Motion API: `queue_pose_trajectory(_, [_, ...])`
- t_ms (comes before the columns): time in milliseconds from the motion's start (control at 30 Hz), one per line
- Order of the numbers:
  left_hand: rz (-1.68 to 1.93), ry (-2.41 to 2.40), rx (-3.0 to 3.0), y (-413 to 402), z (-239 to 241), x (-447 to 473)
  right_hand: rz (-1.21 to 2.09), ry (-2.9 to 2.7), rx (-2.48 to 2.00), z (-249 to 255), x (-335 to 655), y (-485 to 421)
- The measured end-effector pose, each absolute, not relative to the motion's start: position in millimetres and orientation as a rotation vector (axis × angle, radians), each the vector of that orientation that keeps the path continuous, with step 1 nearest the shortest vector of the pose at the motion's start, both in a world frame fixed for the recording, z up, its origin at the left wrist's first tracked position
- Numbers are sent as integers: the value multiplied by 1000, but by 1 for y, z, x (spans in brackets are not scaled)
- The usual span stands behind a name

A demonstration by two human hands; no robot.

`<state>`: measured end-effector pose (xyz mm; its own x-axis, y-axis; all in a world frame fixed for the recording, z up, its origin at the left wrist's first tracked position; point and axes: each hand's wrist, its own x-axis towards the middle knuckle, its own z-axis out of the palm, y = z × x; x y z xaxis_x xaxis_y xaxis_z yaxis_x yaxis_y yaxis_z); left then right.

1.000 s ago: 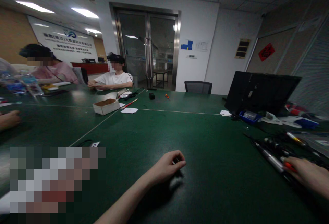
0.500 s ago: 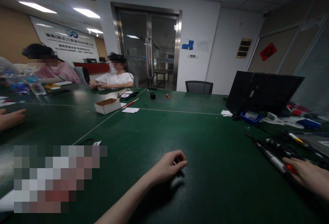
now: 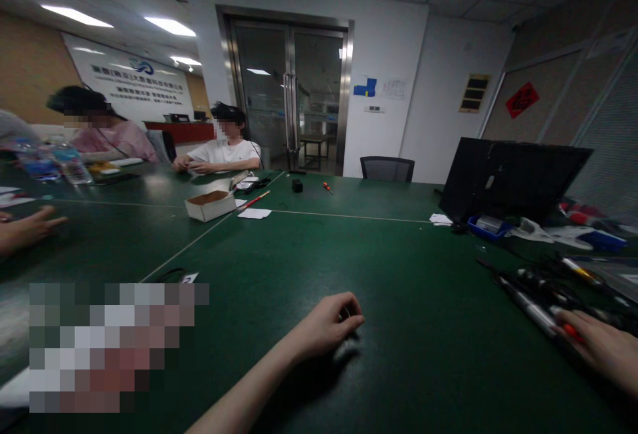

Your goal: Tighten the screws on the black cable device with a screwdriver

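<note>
Left hand (image 3: 331, 324) is resting on the green table (image 3: 399, 288), fingers curled inward around something small and dark at the fingertips; the item is too small to identify. Compared with half a second ago, this hand is sitting in practically the same spot and the same curl, so the pinch is holding steady.

Right hand (image 3: 601, 347) is lying at the right edge of the view, fingers closing over a small red-orange part (image 3: 573, 333) that seems to belong to the silver pen-shaped tool (image 3: 531, 310) lying just beside it. Whether the grasp is complete I cannot tell, since the palm is hiding the contact. Over the last second this hand is shifting only slightly outward along the tool; the tool itself is not lifting off the table. Judgement: both hands are settling rather than transporting anything.

Around the right hand: a tangle of dark cables and further tools (image 3: 563, 281), a blue tray (image 3: 486, 226) and a black open case (image 3: 513, 178) further back.

Elsewhere: a cardboard box (image 3: 210, 205) and white paper slips (image 3: 254, 213) mid-table, a small orange screwdriver (image 3: 325, 187) beyond. Two seated people are occupying the far left side; another person's hand (image 3: 30, 229) at the left edge is now spreading its fingers, where it was closed before.
</note>
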<state>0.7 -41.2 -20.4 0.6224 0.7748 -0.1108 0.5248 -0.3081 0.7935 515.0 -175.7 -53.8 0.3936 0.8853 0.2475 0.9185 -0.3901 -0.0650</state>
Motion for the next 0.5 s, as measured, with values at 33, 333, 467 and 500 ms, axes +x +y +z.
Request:
queue_pose_trajectory(33, [367,1027,1989,-42,-19,1,-162,-1625,-2507,-54,516,-174])
queue_pose_trajectory(333, [354,1028,1995,-43,-20,0,41,-1535,-2686,-58,508,-162])
queue_pose_trajectory(467, [345,1038,2010,-43,-18,1,32,-1534,-2738,-56,497,-160])
queue_pose_trajectory(500, [346,1038,2015,-44,-17,1,36,-1534,-2729,-55,494,-160])
